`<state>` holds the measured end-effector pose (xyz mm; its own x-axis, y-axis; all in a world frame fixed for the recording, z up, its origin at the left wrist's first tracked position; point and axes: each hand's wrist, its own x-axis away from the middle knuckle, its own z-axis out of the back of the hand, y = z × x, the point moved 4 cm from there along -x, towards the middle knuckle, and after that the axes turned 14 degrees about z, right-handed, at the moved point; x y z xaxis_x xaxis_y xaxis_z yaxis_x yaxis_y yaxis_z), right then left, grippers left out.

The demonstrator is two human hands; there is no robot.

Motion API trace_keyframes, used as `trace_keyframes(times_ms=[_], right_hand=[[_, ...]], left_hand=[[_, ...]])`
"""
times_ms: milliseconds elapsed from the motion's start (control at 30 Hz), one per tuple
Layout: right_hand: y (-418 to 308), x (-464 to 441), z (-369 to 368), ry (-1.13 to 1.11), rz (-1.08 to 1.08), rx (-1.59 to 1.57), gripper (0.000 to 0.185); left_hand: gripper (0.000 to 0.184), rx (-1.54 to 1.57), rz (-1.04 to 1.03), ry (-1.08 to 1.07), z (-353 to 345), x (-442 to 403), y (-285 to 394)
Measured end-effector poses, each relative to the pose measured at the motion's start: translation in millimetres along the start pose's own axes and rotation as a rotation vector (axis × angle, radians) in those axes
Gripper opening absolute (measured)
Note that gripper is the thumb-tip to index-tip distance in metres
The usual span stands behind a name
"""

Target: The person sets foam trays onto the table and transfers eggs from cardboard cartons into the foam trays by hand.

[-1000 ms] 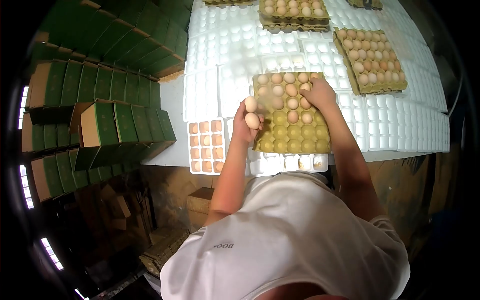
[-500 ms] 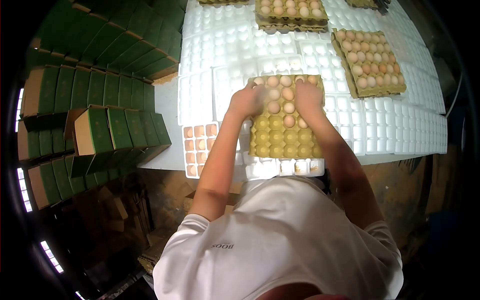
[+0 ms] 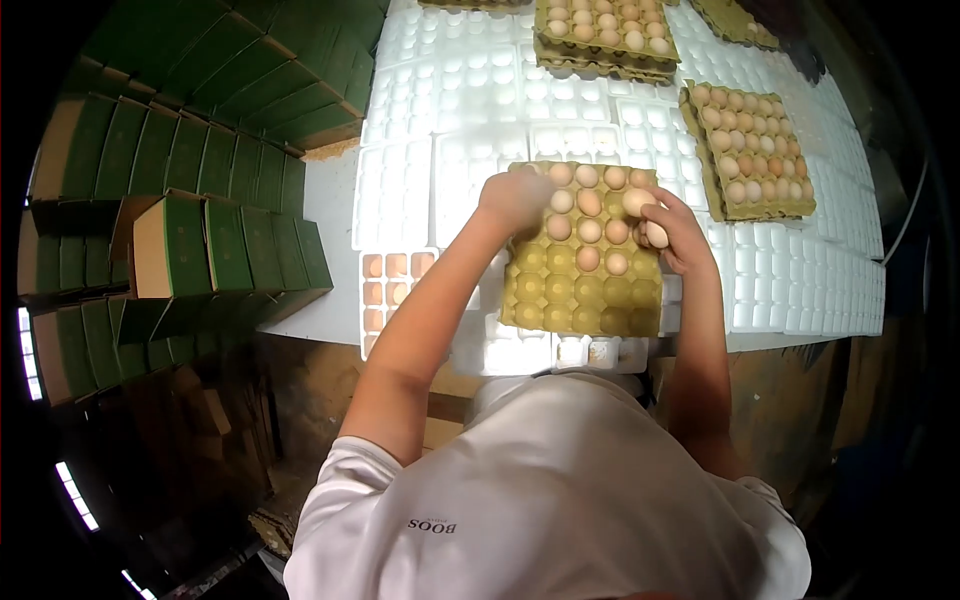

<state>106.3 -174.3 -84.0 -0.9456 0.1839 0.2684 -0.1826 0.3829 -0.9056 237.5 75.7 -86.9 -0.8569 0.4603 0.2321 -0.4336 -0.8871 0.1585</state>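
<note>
A yellowish egg tray lies in front of me, its far rows partly filled with eggs and its near cups bare. At the tray's right edge my right hand has its fingers closed around two eggs, a pale egg by the fingertips and another egg lower down. My left hand is over the tray's far left corner, close to the eggs there. Its fingers are blurred and partly hidden, so its grip does not show.
White plastic egg trays cover the table. A white tray of brown eggs sits to the left. Full egg trays stand farther back, with one stack at the right. Green cartons line the left side.
My right hand has moved from over the eggs to the tray's right edge, and two eggs now show in its fingers. My left hand stays near the far left corner. The view has shifted slightly.
</note>
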Motion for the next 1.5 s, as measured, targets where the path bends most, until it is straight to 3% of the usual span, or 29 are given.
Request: trace_keyframes(times_ms=[67,133,233,333,400,500,600,733,867,1000,1133,1200,1267,1333,1400,1467,1500], right_hand=[[17,35,0,-0.023,-0.037,-0.567,0.044],[41,50,9,-0.204,-0.248,-1.002,0.045],[59,72,19,-0.098,-0.260,-0.920,0.045],[39,80,-1,-0.047,-0.163,-0.405,0.049],[35,82,-9,0.009,-0.135,-0.033,0.041],[47,71,-8,0.060,-0.162,0.408,0.027],[55,72,-15,-0.050,0.466,1.225,0.031],[34,78,-40,-0.083,0.275,1.517,0.038],[36,74,-48,-0.112,0.252,1.681,0.049],[44,70,-43,-0.092,0.271,1.682,0.054],[50,75,-31,-0.002,0.320,1.516,0.053],[57,78,-23,0.030,0.375,1.424,0.052],[55,86,-17,0.044,0.397,1.221,0.048],[78,81,14,0.030,0.466,0.936,0.046],[56,104,-6,0.101,0.034,0.225,0.042],[67,113,-1,-0.032,-0.063,-0.520,0.043],[71,119,-3,-0.094,-0.099,-0.733,0.044]], left_hand=[[0.016,0.056,0.065,0.043,3,3,4],[0.019,0.152,0.121,0.040,2,10,9],[0.021,0.100,0.165,0.005,9,15,16],[0.020,0.036,0.155,0.145,0,14,14],[0.020,0.107,0.246,0.172,-39,-6,-4],[0.019,0.044,0.222,0.181,-22,3,1],[0.020,-0.077,0.137,0.242,-32,1,4],[0.022,-0.053,0.107,0.209,-19,2,-1],[0.028,-0.065,0.092,0.129,1,19,-3],[0.034,0.200,0.117,0.130,13,49,-25],[0.044,0.688,0.184,0.342,-14,89,-73],[0.050,1.172,0.388,-0.042,-31,122,-93],[0.046,1.580,0.606,-0.096,-55,172,-102],[0.043,2.009,0.619,-0.157,-84,218,-111],[0.043,2.313,0.553,-0.323,-108,262,-115],[0.050,2.447,0.632,-0.309,-120,296,-108],[0.051,2.561,0.581,-0.306,-126,308,-104]])
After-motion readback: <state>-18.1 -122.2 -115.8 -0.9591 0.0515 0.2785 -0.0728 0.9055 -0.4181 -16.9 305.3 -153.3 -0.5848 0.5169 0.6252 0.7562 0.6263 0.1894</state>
